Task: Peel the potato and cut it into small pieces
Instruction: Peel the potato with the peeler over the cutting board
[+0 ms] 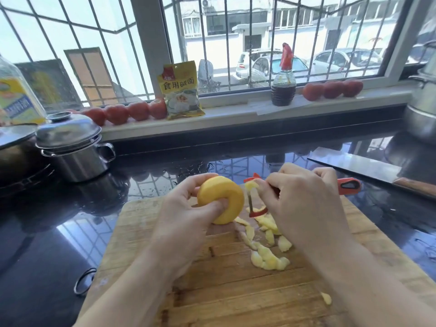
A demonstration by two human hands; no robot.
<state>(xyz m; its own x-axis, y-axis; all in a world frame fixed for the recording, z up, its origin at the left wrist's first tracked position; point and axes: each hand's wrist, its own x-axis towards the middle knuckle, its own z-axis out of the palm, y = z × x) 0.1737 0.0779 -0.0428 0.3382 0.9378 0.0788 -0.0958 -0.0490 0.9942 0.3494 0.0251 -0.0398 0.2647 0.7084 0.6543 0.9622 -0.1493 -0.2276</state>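
- My left hand (188, 215) is wrapped around the potato (220, 199), thumb and fingers pinching it above the cutting board (212, 291), at about 11 o'clock from the board's middle, likely so the bare yellow side faces me for checking.
- My right hand (299, 201) is closed on the peeler (256, 204), at 1 o'clock, its blade just beside the potato but apart from it; a scrap of skin clings near the fingertips.
- Peelings (269, 251) lie heaped under the peeler, at 3 o'clock of the board's middle.
- The potato looks almost fully peeled; I judge cutting comes soon.
- The knife (368, 166) waits on the counter at 2 o'clock, within easy reach.
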